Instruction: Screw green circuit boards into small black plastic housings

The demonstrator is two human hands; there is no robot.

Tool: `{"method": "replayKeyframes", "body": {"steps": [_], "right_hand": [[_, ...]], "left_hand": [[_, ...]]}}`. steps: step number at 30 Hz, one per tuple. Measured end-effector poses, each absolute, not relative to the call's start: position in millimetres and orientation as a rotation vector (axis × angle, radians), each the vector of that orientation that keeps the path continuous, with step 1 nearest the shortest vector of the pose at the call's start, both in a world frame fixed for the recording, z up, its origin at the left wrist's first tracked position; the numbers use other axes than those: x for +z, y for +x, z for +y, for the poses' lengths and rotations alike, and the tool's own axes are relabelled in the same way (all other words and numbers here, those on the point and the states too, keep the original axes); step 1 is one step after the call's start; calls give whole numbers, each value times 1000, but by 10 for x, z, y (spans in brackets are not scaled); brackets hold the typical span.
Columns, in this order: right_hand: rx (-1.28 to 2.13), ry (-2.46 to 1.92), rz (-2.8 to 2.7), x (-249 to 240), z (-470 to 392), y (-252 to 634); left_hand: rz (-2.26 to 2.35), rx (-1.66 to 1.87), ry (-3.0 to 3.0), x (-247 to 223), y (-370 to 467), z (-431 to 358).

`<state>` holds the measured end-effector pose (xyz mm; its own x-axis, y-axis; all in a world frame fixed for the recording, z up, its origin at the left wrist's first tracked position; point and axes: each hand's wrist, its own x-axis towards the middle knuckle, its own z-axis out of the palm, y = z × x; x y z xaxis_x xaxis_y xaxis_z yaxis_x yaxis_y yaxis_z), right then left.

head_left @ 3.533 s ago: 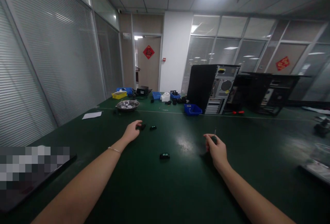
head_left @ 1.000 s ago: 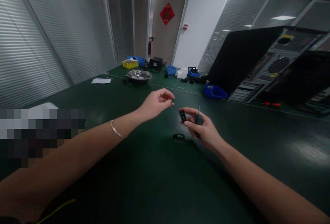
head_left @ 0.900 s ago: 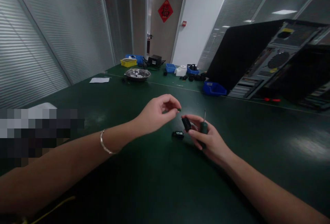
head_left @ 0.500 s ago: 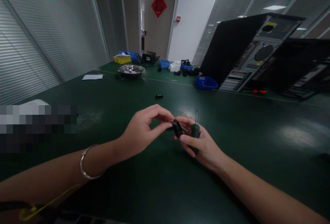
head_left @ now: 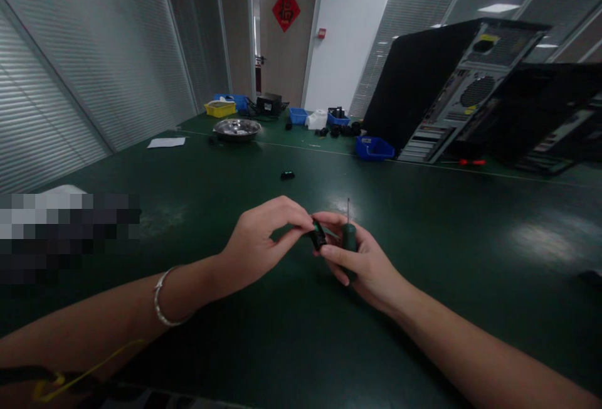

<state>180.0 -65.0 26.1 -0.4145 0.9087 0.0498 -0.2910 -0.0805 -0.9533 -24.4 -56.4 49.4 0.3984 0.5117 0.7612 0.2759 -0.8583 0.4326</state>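
Note:
Between my two hands is a small black part (head_left: 318, 235) with a bit of green on it. My left hand (head_left: 270, 233) pinches its upper left side with thumb and fingertips. My right hand (head_left: 364, 255) grips the same part between thumb and fingers. A green-handled screwdriver (head_left: 348, 237) is also held in my right hand, its thin shaft pointing up. Farther out on the green table (head_left: 226, 189) lies another small black part (head_left: 287, 175) with a green patch.
A metal bowl (head_left: 237, 129) and white paper (head_left: 166, 142) lie at the back left. Behind are a yellow bin (head_left: 220, 109), a black box (head_left: 269, 103) and small blue bins (head_left: 298, 116). A blue bin (head_left: 374, 148) stands beside a large computer case (head_left: 423, 83) at the right.
My left fingers have shifted slightly on the black part, which is turned a little. The screwdriver in my right hand stands more upright and a little farther left. The whole view has shifted slightly.

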Motion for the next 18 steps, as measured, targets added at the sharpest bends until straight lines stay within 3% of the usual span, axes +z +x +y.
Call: {"method": "replayKeyframes", "body": {"steps": [18], "right_hand": [[1577, -761, -1282, 205, -658, 1810]], "left_hand": [[711, 1398, 2379, 490, -221, -564]]}}
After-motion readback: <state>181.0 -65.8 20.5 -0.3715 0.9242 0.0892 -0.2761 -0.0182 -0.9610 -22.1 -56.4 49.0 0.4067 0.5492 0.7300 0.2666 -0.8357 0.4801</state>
